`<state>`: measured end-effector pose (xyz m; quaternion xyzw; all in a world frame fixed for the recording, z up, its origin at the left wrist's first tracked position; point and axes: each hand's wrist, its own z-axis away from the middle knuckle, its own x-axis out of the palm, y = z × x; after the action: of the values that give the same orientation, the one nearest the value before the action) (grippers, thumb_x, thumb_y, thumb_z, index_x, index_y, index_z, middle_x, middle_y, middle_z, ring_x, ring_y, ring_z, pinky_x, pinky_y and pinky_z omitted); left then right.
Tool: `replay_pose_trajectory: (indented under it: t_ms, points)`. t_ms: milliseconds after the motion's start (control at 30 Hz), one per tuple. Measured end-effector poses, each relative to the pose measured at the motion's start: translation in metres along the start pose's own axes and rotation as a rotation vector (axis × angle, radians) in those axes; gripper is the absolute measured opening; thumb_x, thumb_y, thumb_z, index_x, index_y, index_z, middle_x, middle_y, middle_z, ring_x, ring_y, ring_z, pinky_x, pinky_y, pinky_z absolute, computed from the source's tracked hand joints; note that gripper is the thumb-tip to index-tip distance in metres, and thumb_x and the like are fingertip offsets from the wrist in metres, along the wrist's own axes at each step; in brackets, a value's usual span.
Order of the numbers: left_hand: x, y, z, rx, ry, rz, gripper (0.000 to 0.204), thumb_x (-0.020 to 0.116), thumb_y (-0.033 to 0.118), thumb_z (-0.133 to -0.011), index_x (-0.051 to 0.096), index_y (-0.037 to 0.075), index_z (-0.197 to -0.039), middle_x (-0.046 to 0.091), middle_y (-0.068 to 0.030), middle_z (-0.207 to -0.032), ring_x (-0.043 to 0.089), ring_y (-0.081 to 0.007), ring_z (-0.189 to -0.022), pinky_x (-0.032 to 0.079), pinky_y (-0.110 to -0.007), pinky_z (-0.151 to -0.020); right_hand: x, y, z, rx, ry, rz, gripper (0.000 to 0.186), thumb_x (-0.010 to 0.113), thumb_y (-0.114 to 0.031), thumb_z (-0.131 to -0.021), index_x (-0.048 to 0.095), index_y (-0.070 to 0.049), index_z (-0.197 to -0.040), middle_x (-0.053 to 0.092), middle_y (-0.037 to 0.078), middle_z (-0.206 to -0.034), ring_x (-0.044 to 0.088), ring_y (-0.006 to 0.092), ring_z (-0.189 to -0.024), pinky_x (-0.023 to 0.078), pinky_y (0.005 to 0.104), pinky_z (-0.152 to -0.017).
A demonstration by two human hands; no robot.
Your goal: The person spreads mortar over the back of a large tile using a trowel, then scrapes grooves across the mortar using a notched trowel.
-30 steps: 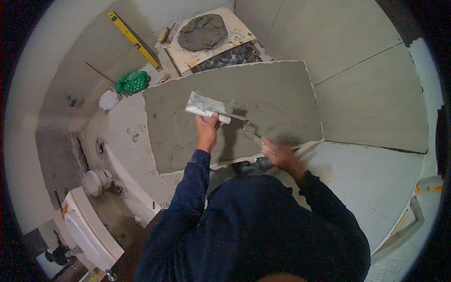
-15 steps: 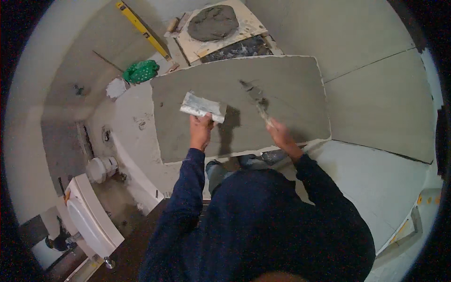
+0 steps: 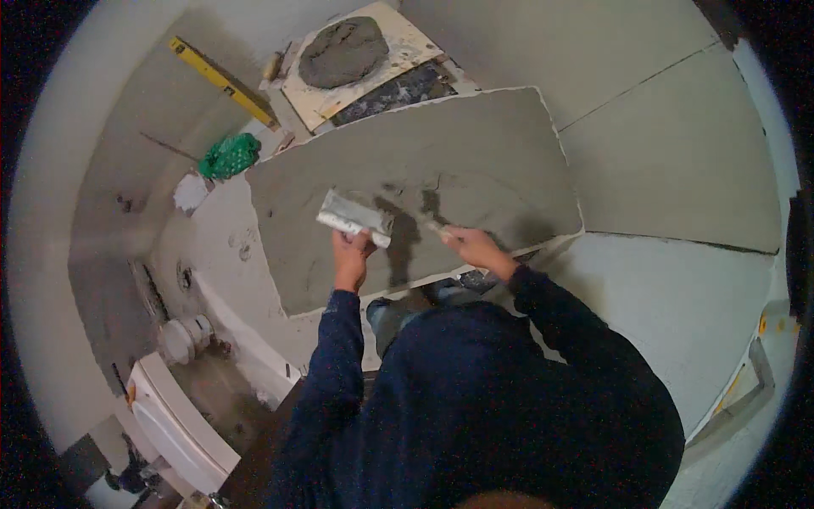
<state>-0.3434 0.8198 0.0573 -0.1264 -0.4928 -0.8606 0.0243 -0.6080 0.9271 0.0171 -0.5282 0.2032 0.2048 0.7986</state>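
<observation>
My left hand (image 3: 349,261) is closed on a wide, flat-bladed trowel (image 3: 352,214), its pale blade smeared with grey. My right hand (image 3: 475,248) grips the pale handle of a narrow trowel (image 3: 436,226). Its dark blade is hard to tell from the shadows around it. Both tools are over a large grey slab (image 3: 500,140) with a rough whitish edge and a wet-looking, mortar-like surface. Scrape marks and small dark lumps show near the tools. Whether either blade touches the slab I cannot tell.
Beyond the slab, a heap of grey mortar (image 3: 343,53) sits on a pale board (image 3: 407,38). A yellow spirit level (image 3: 222,82) leans at the far left, near a green dotted bag (image 3: 229,157). At left are a white bucket (image 3: 178,341) and a white basin (image 3: 174,420).
My right hand has moved left and the narrow trowel has come closer to the wide one. The left hand has shifted slightly nearer me. The whole view has turned a little.
</observation>
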Motion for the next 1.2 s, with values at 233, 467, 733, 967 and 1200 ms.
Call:
replay_pose_trajectory:
  t_ms: [233, 467, 733, 967, 1200]
  points:
    - [-0.041, -0.039, 0.036, -0.085, 0.173, -0.032, 0.039, 0.054, 0.005, -0.083, 0.033, 0.007, -0.117, 0.051, -0.0091, -0.102, 0.057, -0.0221, -0.086, 0.053, -0.04, -0.075, -0.02, 0.088, -0.084, -0.038, -0.381, 0.573, 0.033, 0.048, -0.029, -0.084, 0.058, -0.01, -0.109, 0.063, 0.015, -0.08, 0.059, 0.028, -0.058, 0.045, 0.0409, -0.055]
    - [-0.107, -0.047, 0.119, -0.126, 0.303, 0.006, 0.037, 0.055, 0.009, -0.084, 0.034, 0.008, -0.115, 0.049, -0.01, -0.105, 0.056, -0.0225, -0.088, 0.052, -0.041, -0.076, -0.052, 0.15, -0.098, 0.157, 0.001, 0.612, 0.034, 0.045, -0.032, -0.087, 0.056, -0.003, -0.101, 0.062, 0.019, -0.087, 0.06, 0.0344, -0.073, 0.047, 0.0459, -0.064]
    - [-0.125, -0.068, 0.163, -0.105, 0.471, -0.025, 0.037, 0.056, 0.01, -0.084, 0.036, 0.007, -0.115, 0.051, -0.0087, -0.098, 0.054, -0.0211, -0.083, 0.05, -0.042, -0.072, 0.031, 0.063, -0.149, 0.65, 0.331, -1.211, 0.034, 0.041, -0.037, -0.092, 0.05, -0.008, -0.106, 0.056, 0.012, -0.073, 0.057, 0.0257, -0.062, 0.046, 0.0403, -0.054]
    - [-0.11, -0.052, 0.174, -0.151, 0.549, -0.165, 0.035, 0.06, 0.011, -0.082, 0.041, 0.004, -0.112, 0.051, -0.0052, -0.094, 0.052, -0.0167, -0.083, 0.046, -0.03, -0.072, -0.008, 0.058, -0.214, 0.237, -0.062, -0.192, 0.031, 0.045, -0.036, -0.089, 0.06, -0.011, -0.099, 0.062, 0.012, -0.073, 0.059, 0.0244, -0.059, 0.046, 0.0391, -0.057]
    - [-0.141, -0.054, 0.188, -0.281, 0.589, -0.251, 0.025, 0.06, 0.015, -0.084, 0.041, 0.004, -0.097, 0.05, -0.0046, -0.084, 0.046, -0.0122, -0.066, 0.038, -0.026, -0.052, -0.1, 0.073, -0.239, 0.161, -0.064, 0.452, 0.051, 0.038, -0.052, -0.086, 0.062, -0.01, -0.102, 0.063, 0.017, -0.094, 0.06, 0.0331, -0.085, 0.044, 0.0446, -0.074]
